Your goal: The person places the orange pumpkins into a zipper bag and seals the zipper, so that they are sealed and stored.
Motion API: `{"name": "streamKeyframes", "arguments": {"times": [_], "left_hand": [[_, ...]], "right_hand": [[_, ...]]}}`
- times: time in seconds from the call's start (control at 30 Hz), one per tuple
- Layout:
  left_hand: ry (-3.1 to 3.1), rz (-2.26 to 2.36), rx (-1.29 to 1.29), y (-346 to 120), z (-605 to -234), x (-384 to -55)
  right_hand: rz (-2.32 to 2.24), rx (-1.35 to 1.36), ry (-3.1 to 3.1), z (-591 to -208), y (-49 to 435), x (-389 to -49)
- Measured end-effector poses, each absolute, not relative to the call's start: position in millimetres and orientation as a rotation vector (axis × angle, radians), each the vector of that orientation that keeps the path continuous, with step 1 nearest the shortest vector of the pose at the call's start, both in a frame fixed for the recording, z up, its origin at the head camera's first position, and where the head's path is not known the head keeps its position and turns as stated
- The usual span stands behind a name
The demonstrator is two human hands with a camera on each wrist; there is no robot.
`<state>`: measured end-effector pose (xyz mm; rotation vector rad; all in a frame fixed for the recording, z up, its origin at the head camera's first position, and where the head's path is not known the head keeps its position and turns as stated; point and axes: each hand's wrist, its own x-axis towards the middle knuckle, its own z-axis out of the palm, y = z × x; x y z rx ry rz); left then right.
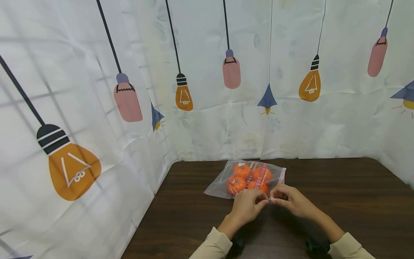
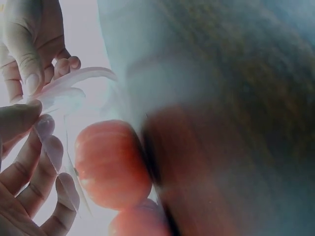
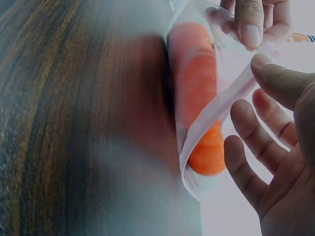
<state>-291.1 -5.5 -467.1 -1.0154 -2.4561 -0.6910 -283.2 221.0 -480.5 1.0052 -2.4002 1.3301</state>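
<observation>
A clear plastic zip bag (image 1: 215, 187) with pink print lies on the table, holding several round orange-red tomatoes (image 1: 236, 185). My left hand (image 1: 247, 205) pinches the bag's edge at its near right corner, between thumb and index finger. Right beside it, the thumb and fingertips of my right hand (image 1: 295, 202) pinch the same edge. The bag's pale pink zip strip (image 3: 216, 105) runs from the fingertips down along the opening in the right wrist view. In the left wrist view, clear film lies over the curled fingers of the left hand (image 2: 29, 182), near a tomato (image 2: 113, 164).
The dark brown wooden table (image 1: 339, 187) reaches back to a white curtain (image 1: 207, 136) printed with hanging lamps. More of that curtain runs along the left side. A dark device (image 1: 318, 246) sits at the right wrist, by the beige sleeve (image 1: 347, 248).
</observation>
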Motion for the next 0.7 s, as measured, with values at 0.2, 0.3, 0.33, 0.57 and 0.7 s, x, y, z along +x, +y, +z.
{"name": "streamKeyframes", "arguments": {"times": [0.2,0.3,0.33,0.57,0.7], "left_hand": [[-2.451,-0.678,-1.005,-5.9,-465.7,-290.6],[-2.443,-0.676,-1.002,-6.4,-464.0,-290.5],[-2.442,-0.676,-1.0,-6.6,-463.5,-290.6],[-2.449,-0.696,-0.995,-7.5,-462.1,-291.8],[-2.427,-0.724,-0.999,-8.0,-461.8,-293.0]], "right_hand": [[1.32,1.004,-2.41,-479.9,221.1,-282.5],[1.302,1.0,-2.413,-479.4,221.0,-282.4],[1.299,0.998,-2.413,-479.5,221.0,-282.6],[1.268,0.978,-2.424,-480.8,222.1,-283.9],[1.241,0.961,-2.42,-481.3,224.6,-283.9]]}}
